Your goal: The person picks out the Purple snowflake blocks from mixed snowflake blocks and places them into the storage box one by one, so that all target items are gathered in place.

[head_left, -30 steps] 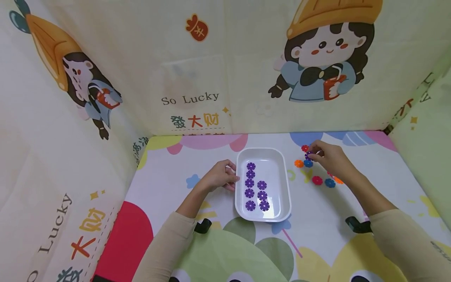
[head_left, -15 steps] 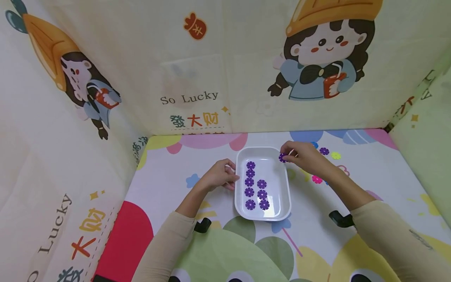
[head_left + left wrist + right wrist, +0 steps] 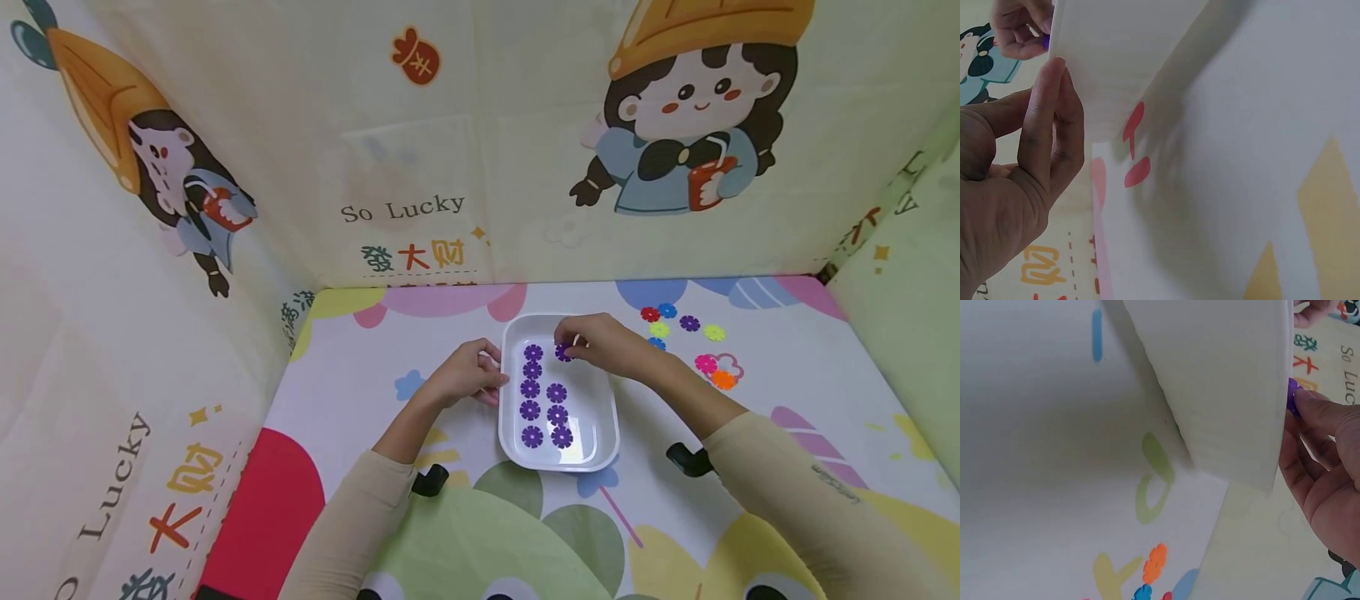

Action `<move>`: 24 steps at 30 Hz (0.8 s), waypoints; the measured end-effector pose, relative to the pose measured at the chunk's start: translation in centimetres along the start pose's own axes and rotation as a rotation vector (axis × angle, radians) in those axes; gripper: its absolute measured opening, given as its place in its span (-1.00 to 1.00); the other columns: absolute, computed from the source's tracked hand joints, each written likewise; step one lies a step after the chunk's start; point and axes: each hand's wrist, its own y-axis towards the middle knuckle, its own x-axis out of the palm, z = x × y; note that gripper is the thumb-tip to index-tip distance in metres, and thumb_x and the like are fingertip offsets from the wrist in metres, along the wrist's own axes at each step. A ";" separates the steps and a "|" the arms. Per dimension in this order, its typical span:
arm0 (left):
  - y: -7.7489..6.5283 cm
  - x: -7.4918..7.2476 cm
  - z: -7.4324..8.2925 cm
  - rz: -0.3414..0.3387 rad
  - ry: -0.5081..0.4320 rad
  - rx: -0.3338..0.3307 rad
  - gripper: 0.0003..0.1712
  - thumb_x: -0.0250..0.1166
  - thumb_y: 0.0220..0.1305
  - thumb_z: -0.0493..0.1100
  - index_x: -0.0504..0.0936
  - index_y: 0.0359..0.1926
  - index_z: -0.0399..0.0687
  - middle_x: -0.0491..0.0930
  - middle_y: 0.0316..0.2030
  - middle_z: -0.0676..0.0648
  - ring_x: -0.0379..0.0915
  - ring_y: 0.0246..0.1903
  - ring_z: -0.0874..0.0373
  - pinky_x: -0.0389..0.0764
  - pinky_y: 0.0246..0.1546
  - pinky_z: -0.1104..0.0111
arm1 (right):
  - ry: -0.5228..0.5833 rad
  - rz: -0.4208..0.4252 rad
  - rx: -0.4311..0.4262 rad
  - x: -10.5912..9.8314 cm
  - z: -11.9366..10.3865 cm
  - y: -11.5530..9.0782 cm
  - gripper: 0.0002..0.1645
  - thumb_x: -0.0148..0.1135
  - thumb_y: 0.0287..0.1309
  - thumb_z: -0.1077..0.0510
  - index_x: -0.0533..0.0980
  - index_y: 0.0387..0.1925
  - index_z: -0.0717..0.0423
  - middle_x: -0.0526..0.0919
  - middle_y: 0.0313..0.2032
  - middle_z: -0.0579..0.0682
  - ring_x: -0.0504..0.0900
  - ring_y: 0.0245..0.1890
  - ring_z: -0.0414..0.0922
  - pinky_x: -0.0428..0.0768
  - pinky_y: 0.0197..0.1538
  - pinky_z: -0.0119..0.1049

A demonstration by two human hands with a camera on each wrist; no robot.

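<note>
A white rectangular tray (image 3: 597,442) stands on the table, with purple flower-shaped discs (image 3: 530,410) in two columns inside it. At its left rim my left hand (image 3: 468,372) grips the edge; in the left wrist view curled fingers (image 3: 1044,125) meet the rim. My right hand (image 3: 606,347) is over the tray's far right part. Between its thumb and fingers it pinches a purple flower-shaped disc (image 3: 563,353), just above the right column. In the right wrist view, that purple disc (image 3: 1294,397) shows at the fingertips beside the tray's wall (image 3: 1222,394).
Right of the tray lie loose flower-shaped discs: red (image 3: 650,314), purple (image 3: 689,323), yellow (image 3: 715,332), pink (image 3: 706,363), orange (image 3: 723,380) and blue (image 3: 667,310). A patterned cloth wall (image 3: 525,167) stands behind the table.
My right hand has moved left from the loose discs, across the tray's right rim to inside it, carrying the purple disc. My left hand has stayed at the left rim.
</note>
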 end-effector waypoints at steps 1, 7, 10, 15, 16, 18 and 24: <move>0.0 0.0 0.0 0.000 0.000 -0.001 -0.61 0.36 0.34 -0.39 0.41 0.09 -0.29 0.61 -0.38 -0.16 0.67 -0.56 0.11 0.86 -0.31 0.02 | -0.001 -0.012 0.001 0.1 0.0 0.2 -0.74 0.39 0.27 0.31 0.64 -0.02 0.11 0.76 -0.14 -0.02 0.73 -0.10 -0.06 0.83 0.06 -0.09; 0.1 0.0 -0.1 0.004 0.009 -0.005 -0.62 0.36 0.34 -0.38 0.42 0.08 -0.26 0.62 -0.38 -0.16 0.67 -0.55 0.10 0.87 -0.36 0.08 | -0.034 -0.091 0.012 0.9 -0.1 1.3 -0.80 0.41 0.26 0.30 0.66 -0.09 0.08 0.74 -0.18 -0.05 0.70 -0.16 -0.11 0.85 -0.02 -0.21; 0.1 0.0 -0.1 0.003 0.010 -0.004 -0.63 0.36 0.35 -0.38 0.42 0.08 -0.26 0.61 -0.37 -0.16 0.67 -0.55 0.10 0.87 -0.37 0.09 | -0.063 -0.124 0.021 1.2 -0.1 1.8 -0.82 0.43 0.25 0.28 0.65 -0.12 0.07 0.74 -0.20 -0.06 0.68 -0.20 -0.14 0.84 -0.06 -0.26; 0.0 0.0 0.1 0.009 0.008 -0.003 -0.62 0.36 0.35 -0.38 0.41 0.09 -0.28 0.62 -0.36 -0.17 0.67 -0.55 0.10 0.87 -0.37 0.10 | -0.065 -0.160 0.024 1.5 -0.3 2.2 -0.86 0.43 0.25 0.27 0.64 -0.18 0.07 0.73 -0.22 -0.05 0.67 -0.24 -0.14 0.85 -0.04 -0.25; 0.0 0.0 0.1 0.011 0.009 -0.004 -0.62 0.36 0.34 -0.38 0.41 0.09 -0.28 0.62 -0.37 -0.17 0.67 -0.55 0.10 0.87 -0.36 0.09 | -0.067 -0.165 0.022 1.6 -0.3 2.2 -0.86 0.44 0.24 0.27 0.64 -0.19 0.06 0.74 -0.23 -0.05 0.67 -0.24 -0.15 0.85 -0.04 -0.25; 0.0 0.0 0.1 0.012 0.012 -0.006 -0.61 0.36 0.34 -0.38 0.41 0.10 -0.28 0.62 -0.37 -0.16 0.67 -0.55 0.10 0.87 -0.35 0.08 | -0.076 -0.174 0.015 1.6 -0.4 2.3 -0.87 0.44 0.24 0.28 0.63 -0.22 0.07 0.74 -0.24 -0.05 0.67 -0.26 -0.15 0.85 -0.04 -0.24; -0.1 0.1 0.2 0.009 0.018 -0.002 -0.61 0.36 0.34 -0.38 0.42 0.09 -0.28 0.62 -0.38 -0.16 0.66 -0.56 0.11 0.87 -0.35 0.07 | -0.149 -0.179 -0.003 2.1 -0.2 2.8 -0.87 0.47 0.22 0.25 0.63 -0.26 0.05 0.73 -0.30 -0.08 0.68 -0.28 -0.18 0.85 -0.04 -0.24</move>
